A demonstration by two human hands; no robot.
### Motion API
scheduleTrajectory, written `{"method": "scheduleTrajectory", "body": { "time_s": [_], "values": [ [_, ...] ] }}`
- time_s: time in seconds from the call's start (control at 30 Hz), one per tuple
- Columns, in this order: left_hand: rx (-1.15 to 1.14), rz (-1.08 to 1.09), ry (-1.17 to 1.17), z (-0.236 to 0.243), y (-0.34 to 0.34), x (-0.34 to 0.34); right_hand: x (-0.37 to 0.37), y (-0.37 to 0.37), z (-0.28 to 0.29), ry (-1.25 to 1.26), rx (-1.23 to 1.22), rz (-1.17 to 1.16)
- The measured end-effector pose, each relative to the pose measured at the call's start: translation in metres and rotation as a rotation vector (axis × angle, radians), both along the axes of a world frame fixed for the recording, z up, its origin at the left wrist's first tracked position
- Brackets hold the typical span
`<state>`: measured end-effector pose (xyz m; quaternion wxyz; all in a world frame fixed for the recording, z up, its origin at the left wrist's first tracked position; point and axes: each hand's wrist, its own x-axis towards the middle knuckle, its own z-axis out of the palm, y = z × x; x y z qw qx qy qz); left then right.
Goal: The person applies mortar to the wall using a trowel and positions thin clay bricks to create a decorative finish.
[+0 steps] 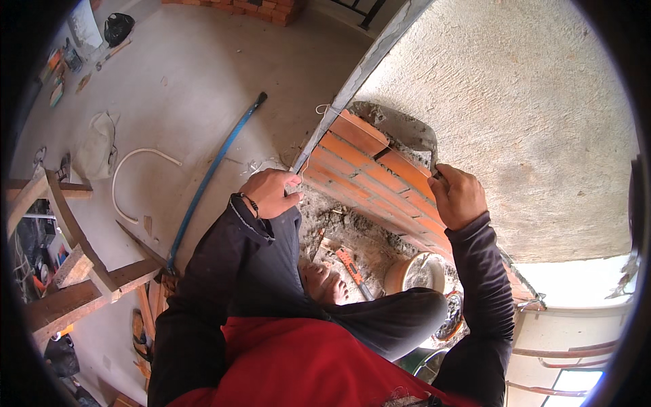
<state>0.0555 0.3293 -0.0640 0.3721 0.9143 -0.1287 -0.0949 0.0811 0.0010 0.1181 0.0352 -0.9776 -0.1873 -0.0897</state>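
My left hand (266, 192) is closed at the near end of a grey upright edge strip (352, 81), its fingertips on a thin white string (307, 163). The string loops at the strip and also runs across the top of a low orange brick wall (369, 175). My right hand (462, 198) is closed at the wall's top, around the handle end of a trowel (407, 125) with a mortar-grey blade. Most of the handle is hidden in the fist. A loose-looking top brick (358, 133) lies beside the blade, with a dark gap after it.
Below the wall are mortar crumbs, an orange level-like tool (349, 264) and a round bucket (413, 275), near my bare foot (324, 281). A blue hose (213, 166) and white tube (125, 159) lie on the floor. A wooden frame (88, 271) stands left; a rough plastered wall (529, 122) rises right.
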Motion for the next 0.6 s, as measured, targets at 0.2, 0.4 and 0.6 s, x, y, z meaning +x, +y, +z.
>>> {"method": "scheduleTrajectory", "body": {
  "time_s": [0.2,0.4,0.6],
  "values": [
    [-0.021,0.001,0.015,0.0021,0.0012,0.0004,-0.0053,0.001,-0.0034,-0.03,0.035,0.009],
    [-0.054,-0.006,-0.006,-0.0042,0.0032,0.0011,-0.0069,0.0059,-0.0028,-0.085,0.004,0.017],
    [-0.018,0.012,0.016,-0.0067,0.0024,0.0022,-0.0101,0.0033,-0.0074,-0.123,-0.016,0.024]
  ]
}}
